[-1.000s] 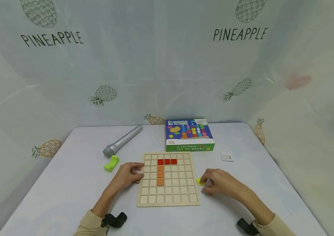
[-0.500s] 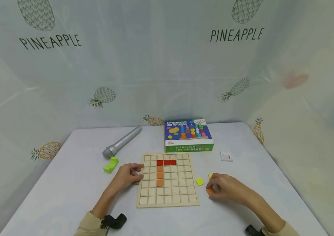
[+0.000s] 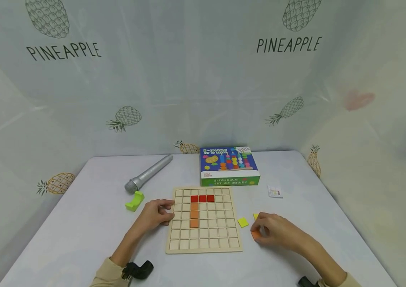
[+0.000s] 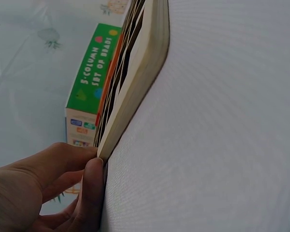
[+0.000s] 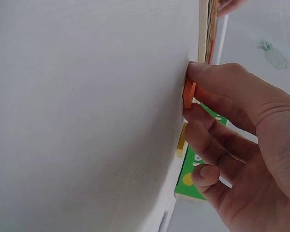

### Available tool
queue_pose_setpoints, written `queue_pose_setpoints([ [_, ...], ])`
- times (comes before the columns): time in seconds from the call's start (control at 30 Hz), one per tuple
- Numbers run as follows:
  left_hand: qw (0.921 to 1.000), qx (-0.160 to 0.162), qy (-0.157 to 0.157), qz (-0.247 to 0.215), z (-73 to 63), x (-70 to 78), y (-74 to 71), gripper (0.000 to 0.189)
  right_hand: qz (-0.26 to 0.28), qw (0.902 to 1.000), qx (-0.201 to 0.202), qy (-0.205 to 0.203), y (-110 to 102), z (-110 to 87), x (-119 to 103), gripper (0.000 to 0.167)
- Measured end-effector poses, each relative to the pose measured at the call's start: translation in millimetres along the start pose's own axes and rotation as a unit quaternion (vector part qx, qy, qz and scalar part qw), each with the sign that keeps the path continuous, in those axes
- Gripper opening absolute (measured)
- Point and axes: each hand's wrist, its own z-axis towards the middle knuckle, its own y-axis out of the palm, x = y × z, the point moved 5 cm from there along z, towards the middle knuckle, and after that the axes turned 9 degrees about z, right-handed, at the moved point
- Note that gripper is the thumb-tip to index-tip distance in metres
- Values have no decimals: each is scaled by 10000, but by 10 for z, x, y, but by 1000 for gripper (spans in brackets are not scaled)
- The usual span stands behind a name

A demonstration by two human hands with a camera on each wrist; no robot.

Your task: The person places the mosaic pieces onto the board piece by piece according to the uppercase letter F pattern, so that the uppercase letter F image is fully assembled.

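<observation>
Right hand [image 3: 276,230]: shifted off the first yellow tile [image 3: 243,222], now uncovered, to an orange tile [image 5: 189,94]; thumb and finger nearly closed, pinching it. Location: right of the gridded board [image 3: 218,232], a second yellow tile [image 3: 255,216] just beside; whether quite off the table [image 3: 81,223], cannot tell. Left hand [image 3: 154,212]: loosely spread, finger and thumb against the board's left edge, nothing gripped. Handling advice: grip by the edges, lift level, keep the board braced.

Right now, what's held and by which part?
The right hand pinches an orange tile by its edges; the left hand touches the left edge of the board.
</observation>
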Motion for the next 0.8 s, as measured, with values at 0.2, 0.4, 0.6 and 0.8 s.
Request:
queue_pose_setpoints([
  [0.2, 10000, 48, -35, 16, 3, -12, 0, 44, -187, 9995, 164, -206, 5, 7, -33, 11],
  [0.4, 10000, 27, -10, -41, 10, 6, 5, 45, -285, 9990, 269, -206, -14, 54, -64, 10],
  [0.6, 10000, 16, -7, -35, 12, -4, 6, 45, -356, 9984, 361, -253, -15, 121, -129, 9],
  [0.8, 10000, 4, -2, -94, 16, -12, 6, 45, -442, 9981, 267, -328, 33, 270, -258, 11],
])
